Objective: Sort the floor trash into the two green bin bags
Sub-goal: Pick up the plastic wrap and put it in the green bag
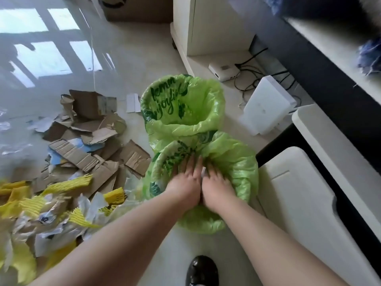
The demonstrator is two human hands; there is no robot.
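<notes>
Two green bin bags stand open on the floor, one behind the other. The far bag point(208, 112) shows dark green lettering inside and looks empty. Both of my hands reach down into the near bag point(241, 168). My left hand point(185, 178) and my right hand point(216, 180) lie side by side, fingers spread and pointing down, pressing on something white point(203, 172) that shows only as a sliver between them. Torn cardboard pieces point(99, 149) lie in a heap to the left. Nearer me, yellow and white plastic wrappers point(57, 207) are piled at the lower left.
White devices point(268, 106) and black cables lie on the floor right of the bags. A white cabinet point(210, 27) stands behind them. White furniture point(305, 203) crowds the right side. A black shoe point(202, 271) shows at the bottom. Glossy floor stretches at the upper left.
</notes>
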